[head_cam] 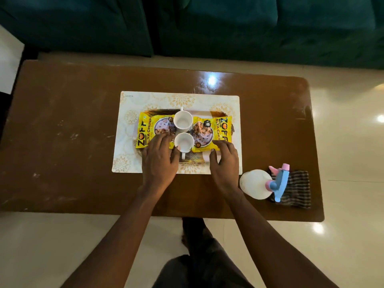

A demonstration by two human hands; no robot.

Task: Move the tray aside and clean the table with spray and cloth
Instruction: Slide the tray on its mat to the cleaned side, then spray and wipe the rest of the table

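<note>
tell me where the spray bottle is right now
In the head view the spray bottle sits on the table toward its near right corner, just right of the right hand, its trigger head over the striped cloth.

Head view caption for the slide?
Left hand and right hand at the near edge of a tray with two white mugs and two soya-chunk packets; spray bottle and striped cloth alongside.

Two white mugs [182, 120] [184, 142], two yellow snack packets [145, 129] [222, 129], one tray [195, 159], one placemat [180, 100], one spray bottle [254, 182], one cloth [299, 188]
</note>
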